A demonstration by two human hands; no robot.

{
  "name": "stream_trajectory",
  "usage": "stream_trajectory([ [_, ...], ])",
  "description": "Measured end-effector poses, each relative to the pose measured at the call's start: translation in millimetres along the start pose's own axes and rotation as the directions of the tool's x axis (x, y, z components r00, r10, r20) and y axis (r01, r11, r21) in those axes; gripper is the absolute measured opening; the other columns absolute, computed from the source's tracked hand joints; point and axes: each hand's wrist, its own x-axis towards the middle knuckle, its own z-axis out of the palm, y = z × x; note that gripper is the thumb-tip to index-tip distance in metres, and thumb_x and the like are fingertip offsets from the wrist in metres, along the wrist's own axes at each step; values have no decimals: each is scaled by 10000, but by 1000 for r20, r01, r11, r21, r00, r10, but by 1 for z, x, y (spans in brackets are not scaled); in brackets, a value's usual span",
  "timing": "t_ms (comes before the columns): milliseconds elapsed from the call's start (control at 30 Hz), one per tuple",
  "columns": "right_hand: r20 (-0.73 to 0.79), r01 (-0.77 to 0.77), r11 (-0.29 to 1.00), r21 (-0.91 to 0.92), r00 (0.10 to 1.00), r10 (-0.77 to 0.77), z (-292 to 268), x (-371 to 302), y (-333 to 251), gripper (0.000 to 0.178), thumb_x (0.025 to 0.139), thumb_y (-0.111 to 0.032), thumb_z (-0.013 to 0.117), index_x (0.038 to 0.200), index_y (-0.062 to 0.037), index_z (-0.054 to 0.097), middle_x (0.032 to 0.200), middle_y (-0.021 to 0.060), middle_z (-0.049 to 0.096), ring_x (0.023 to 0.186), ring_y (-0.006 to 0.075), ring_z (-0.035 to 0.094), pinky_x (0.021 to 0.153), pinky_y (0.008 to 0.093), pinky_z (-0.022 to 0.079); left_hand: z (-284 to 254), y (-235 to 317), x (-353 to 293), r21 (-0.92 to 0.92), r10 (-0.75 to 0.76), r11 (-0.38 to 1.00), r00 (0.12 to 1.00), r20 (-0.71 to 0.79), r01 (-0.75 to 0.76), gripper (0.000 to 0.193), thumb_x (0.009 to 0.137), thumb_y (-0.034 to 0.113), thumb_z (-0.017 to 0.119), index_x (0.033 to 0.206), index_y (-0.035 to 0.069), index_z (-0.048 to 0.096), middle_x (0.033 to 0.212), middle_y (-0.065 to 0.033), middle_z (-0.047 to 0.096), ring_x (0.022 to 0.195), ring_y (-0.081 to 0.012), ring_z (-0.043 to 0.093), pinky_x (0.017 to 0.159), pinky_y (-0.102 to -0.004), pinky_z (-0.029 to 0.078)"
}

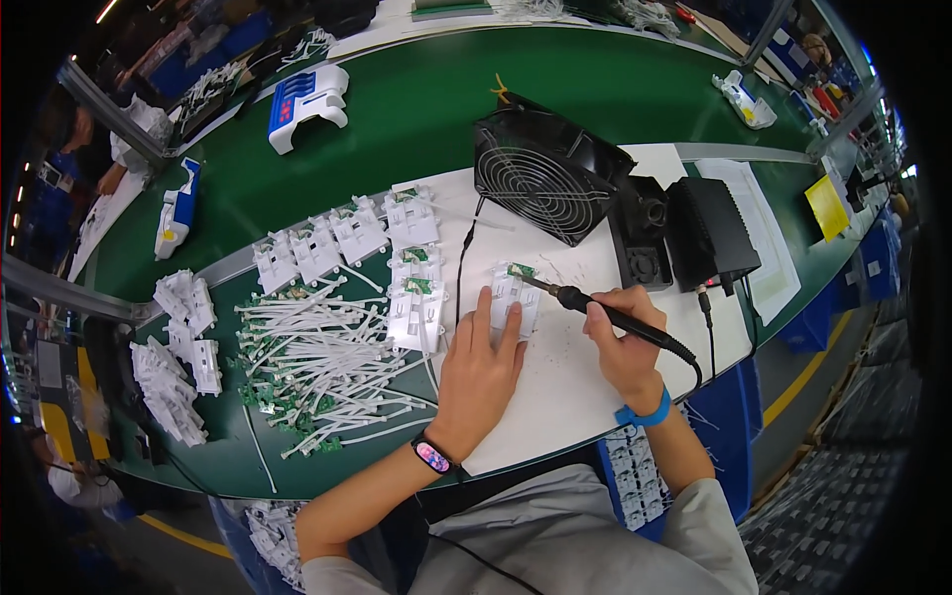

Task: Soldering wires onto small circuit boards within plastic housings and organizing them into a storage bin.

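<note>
Now pressing flat on a white part (516, 297): left hand (483, 372), fingers spread, gripping nothing. Closed around a soldering iron (610, 315): right hand (625, 347), tip touching the small green board (521, 270) atop that part. Just beyond both hands, a black fan (545, 178); left of the left hand, a pile of white cable ties (317, 367).

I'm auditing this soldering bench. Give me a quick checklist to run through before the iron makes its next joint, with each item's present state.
1. White plastic part pinned flat by left hand: ok.
2. Soldering iron gripped in right hand: ok.
3. Tip at the small green board, apart from the left fingers: ok.
4. Black fan facing the work: ok; spinning: cannot tell.
5. Iron cord running to the black station unsnagged: ok.
</note>
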Motion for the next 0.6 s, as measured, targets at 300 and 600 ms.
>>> stream_trajectory([
  [300, -4, -26, 1000, -3, 1000, 26, 9, -3, 2, 121, 882, 27, 703, 934, 25, 593, 738, 126, 684, 614, 149, 656, 583, 250, 492, -1, 4, -3, 100, -1, 995, 1000, -9, 2, 534, 874, 170, 710, 1363, 9, 567, 1444, -316, 456, 1161, -408, 536, 1051, -546, 431],
  [600, 3, -6, 1000, -11, 1000, 6, 9, -2, -1, 96, 913, 46, 658, 942, 31, 568, 709, 105, 652, 620, 127, 636, 594, 241, 484, 1, 3, -3, 109, 2, 994, 1000, -13, -1, 526, 869, 168, 710, 1352, 11, 576, 1436, -301, 476, 1159, -392, 541, 1049, -536, 435],
])
